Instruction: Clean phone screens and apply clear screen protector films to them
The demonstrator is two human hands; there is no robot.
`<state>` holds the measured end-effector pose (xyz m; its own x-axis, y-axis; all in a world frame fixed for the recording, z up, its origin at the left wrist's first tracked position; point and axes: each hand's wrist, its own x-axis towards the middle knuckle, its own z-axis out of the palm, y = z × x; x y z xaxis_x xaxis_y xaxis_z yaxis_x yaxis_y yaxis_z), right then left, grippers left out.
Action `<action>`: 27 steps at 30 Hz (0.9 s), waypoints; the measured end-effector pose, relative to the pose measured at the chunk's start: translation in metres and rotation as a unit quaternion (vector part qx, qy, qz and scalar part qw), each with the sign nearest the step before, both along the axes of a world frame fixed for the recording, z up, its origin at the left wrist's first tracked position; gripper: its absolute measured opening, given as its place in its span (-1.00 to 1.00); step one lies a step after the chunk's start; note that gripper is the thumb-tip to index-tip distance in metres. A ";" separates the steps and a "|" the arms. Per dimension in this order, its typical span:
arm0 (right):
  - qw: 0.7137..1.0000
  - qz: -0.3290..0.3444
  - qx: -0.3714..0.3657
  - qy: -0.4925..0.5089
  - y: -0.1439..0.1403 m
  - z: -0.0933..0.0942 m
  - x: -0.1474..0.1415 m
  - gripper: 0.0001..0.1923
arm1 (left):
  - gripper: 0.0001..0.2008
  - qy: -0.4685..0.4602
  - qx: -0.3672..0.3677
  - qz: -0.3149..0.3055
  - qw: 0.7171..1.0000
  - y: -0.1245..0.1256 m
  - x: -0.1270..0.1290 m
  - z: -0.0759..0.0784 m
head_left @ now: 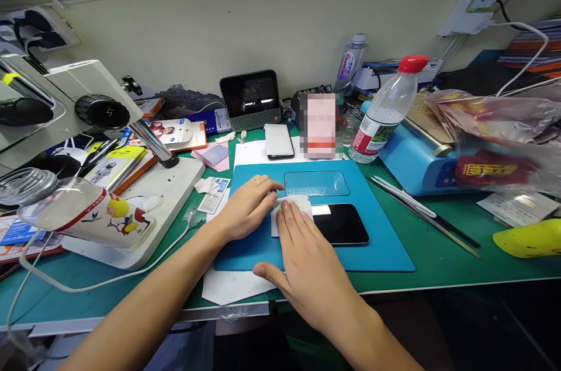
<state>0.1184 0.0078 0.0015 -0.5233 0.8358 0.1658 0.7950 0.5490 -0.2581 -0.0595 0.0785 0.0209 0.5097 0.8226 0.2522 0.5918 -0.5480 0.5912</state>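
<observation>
A black smartphone point(344, 224) lies screen up on a blue mat point(377, 257), a small bright reflection near its middle. Over its left end is a white wipe point(302, 203), pressed down by the outstretched fingers of my right hand point(307, 260), thumb spread to the left. My left hand point(249, 207), wearing a ring, rests at the phone's left side, its fingers loosely bent and apart; its fingertips come near the wipe, and whether they touch the phone's hidden edge I cannot tell. Behind the phone lies a clear glass screen protector point(317, 183) with a black border.
At the left stand a microscope point(100, 96) and a clear jar point(100, 213). A white phone point(279, 141) and a small display point(249, 96) sit behind the mat. Tweezers point(425, 213), a red-capped bottle point(385, 114) and a blue machine point(407, 160) are at the right.
</observation>
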 end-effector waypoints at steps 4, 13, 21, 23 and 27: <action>1.000 0.005 0.028 -0.005 -0.016 -0.004 0.000 -0.01 | -0.73 0.008 0.007 -0.019 1.000 0.001 0.000 -0.003; 0.989 0.056 0.116 -0.070 -0.044 -0.009 0.049 -0.11 | -0.74 0.049 0.011 -0.051 0.997 -0.001 0.002 -0.001; 0.990 0.009 0.120 -0.069 -0.047 -0.005 0.101 -0.08 | -0.78 0.054 0.010 -0.069 0.996 -0.001 0.002 -0.002; 0.990 0.006 0.117 -0.076 -0.044 -0.005 0.104 -0.08 | -0.78 0.055 0.012 -0.072 0.996 -0.001 0.002 -0.003; 0.989 -0.023 0.119 -0.081 -0.030 -0.011 0.106 -0.08 | -0.78 0.054 0.016 -0.079 0.995 0.000 0.003 -0.004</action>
